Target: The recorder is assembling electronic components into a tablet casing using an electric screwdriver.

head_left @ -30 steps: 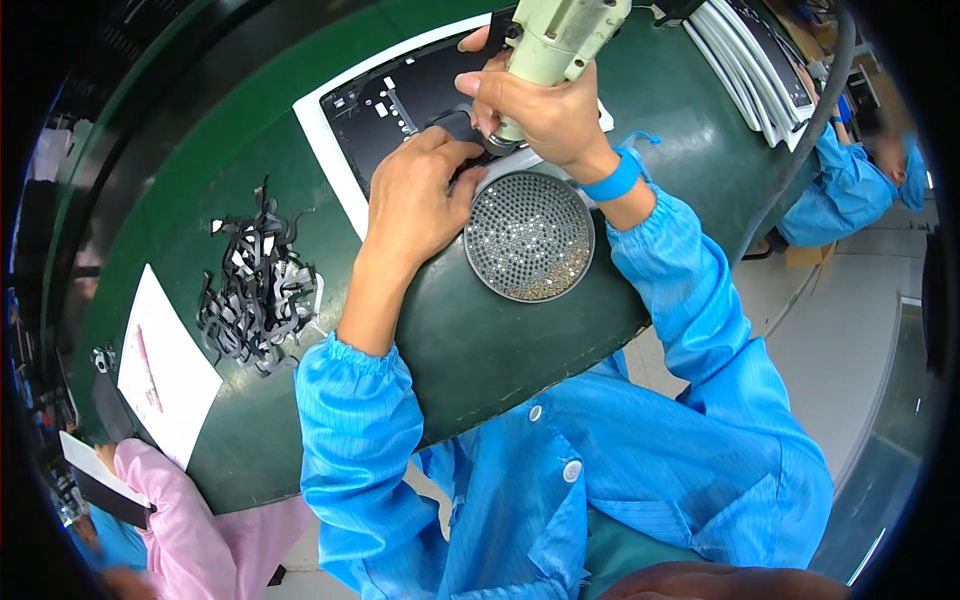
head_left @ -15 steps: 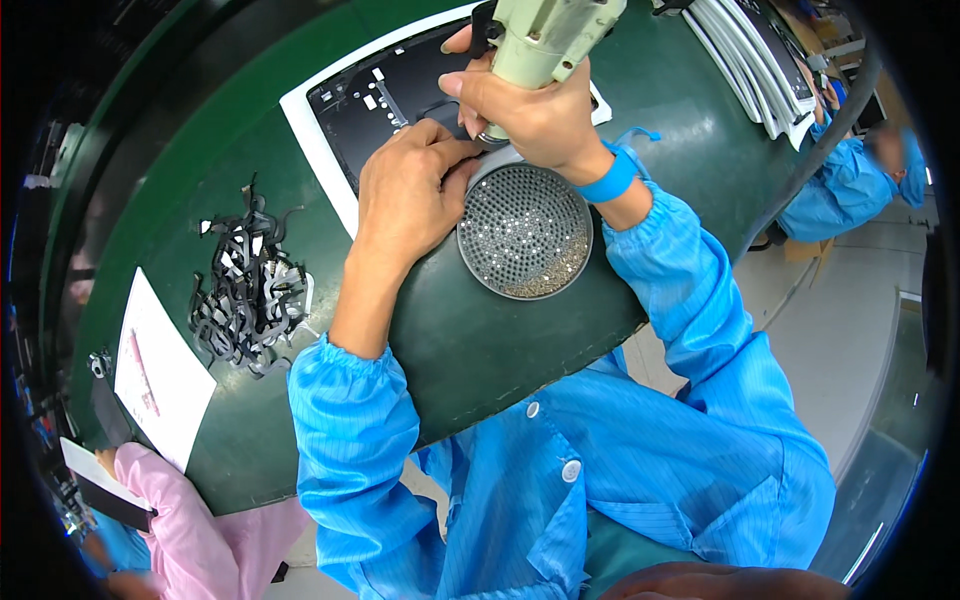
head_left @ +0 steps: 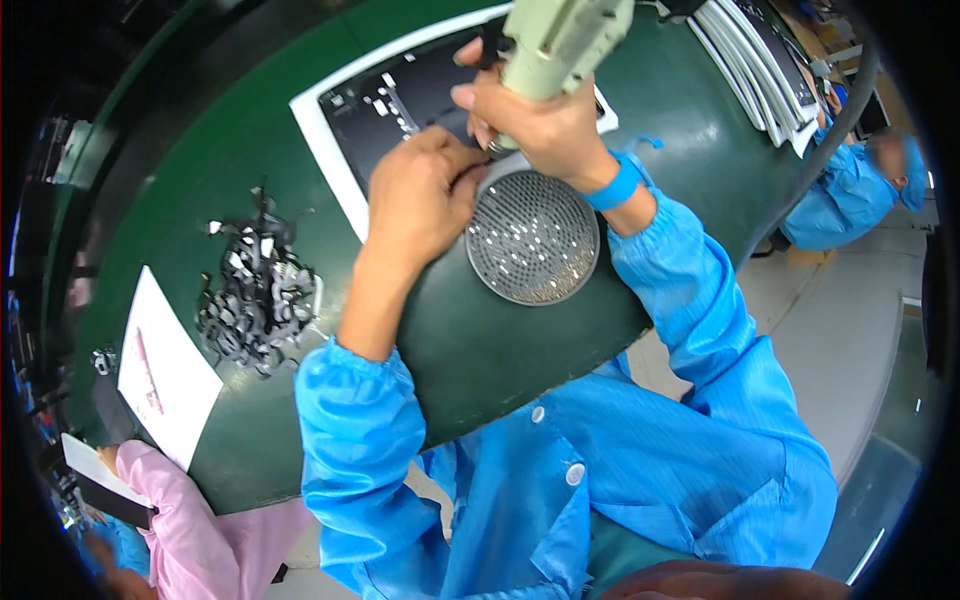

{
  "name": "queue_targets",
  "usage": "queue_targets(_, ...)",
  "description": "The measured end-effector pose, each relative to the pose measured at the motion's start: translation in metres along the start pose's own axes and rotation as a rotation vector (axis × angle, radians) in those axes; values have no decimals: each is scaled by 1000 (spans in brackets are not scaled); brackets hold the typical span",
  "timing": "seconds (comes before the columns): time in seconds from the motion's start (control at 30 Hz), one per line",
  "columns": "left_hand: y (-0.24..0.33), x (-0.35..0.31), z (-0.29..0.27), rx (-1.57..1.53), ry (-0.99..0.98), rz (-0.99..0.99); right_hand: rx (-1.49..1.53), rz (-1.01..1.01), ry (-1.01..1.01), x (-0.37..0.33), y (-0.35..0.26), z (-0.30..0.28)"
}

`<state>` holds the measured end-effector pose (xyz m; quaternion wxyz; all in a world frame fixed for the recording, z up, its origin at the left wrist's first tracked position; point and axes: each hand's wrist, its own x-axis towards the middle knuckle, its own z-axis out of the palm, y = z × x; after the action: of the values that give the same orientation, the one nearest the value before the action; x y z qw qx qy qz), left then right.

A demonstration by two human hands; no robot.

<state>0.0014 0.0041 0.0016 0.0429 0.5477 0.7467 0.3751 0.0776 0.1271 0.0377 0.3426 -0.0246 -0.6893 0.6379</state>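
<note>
My right hand [head_left: 545, 125] is wrapped round a pale green electric screwdriver [head_left: 562, 45], its lower end pointing down at the near edge of a flat black panel with a white frame [head_left: 352, 125]. A blue band circles that wrist. Close to the driver's lower end, the thumb and fingers of my left hand [head_left: 415, 200] are drawn together; what they hold, if anything, is hidden. Just below both hands sits a round grey perforated dish [head_left: 533, 240] with many tiny screws in it, mostly gathered toward its near side. The driver's tip cannot be made out.
A tangled pile of black and grey flat cables [head_left: 260, 295] lies at left, beside a white sheet [head_left: 165, 370]. White-framed panels [head_left: 745, 75] are stacked at the far right. A thick dark cable [head_left: 835, 130] runs down the right side. Co-workers' pink sleeve [head_left: 185, 500] and blue sleeve [head_left: 840, 205] show at the edges.
The whole view has shifted slightly, so the table things appear a little lower and to the right. Both hands keep nearly the same pose at the panel's edge.
</note>
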Motion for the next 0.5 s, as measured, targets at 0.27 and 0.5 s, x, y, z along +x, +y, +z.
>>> queue_targets(0.27,8,-6,5,27,27,35,42,138,12,-13,-2,-6)
queue_targets(0.5,18,-1,-12,14,-64,-9,126,126,150,-12,-6,-2)
